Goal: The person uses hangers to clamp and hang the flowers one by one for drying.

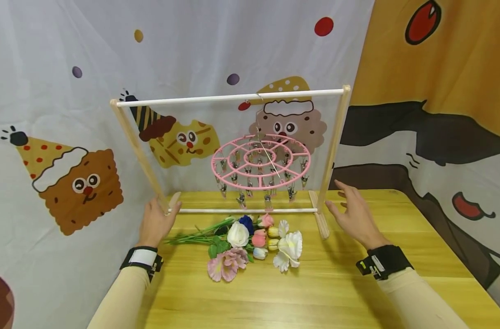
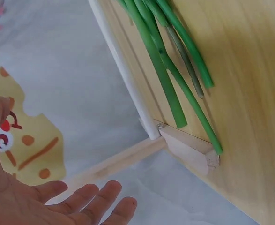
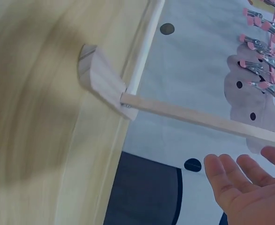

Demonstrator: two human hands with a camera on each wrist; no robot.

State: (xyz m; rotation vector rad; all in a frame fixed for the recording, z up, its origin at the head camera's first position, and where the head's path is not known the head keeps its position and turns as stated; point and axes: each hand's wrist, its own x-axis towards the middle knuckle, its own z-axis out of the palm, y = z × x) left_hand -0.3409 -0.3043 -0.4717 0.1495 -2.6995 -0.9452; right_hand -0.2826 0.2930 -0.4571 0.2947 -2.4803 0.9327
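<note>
A small wooden rack with light posts (image 1: 337, 141) and a white top rail (image 1: 229, 98) stands on the table. From that rail hangs a pink round clip hanger (image 1: 260, 188) with several metal clips. My left hand (image 1: 156, 223) is beside the rack's left post, its fingers extended and apart from the wood in the left wrist view. Beside the right post is my right hand (image 1: 355, 220), fingers spread and holding nothing. Below the hanger lies a bunch of artificial flowers (image 1: 238, 235), blooms to the right and green stems (image 2: 160, 75) to the left.
The yellow wood-grain table (image 1: 250, 304) extends in front of the flowers. Behind the rack hangs a cloth backdrop (image 1: 184, 50) with cartoon prints. The rack's wooden feet (image 1: 321, 224) rest near the table's back edge.
</note>
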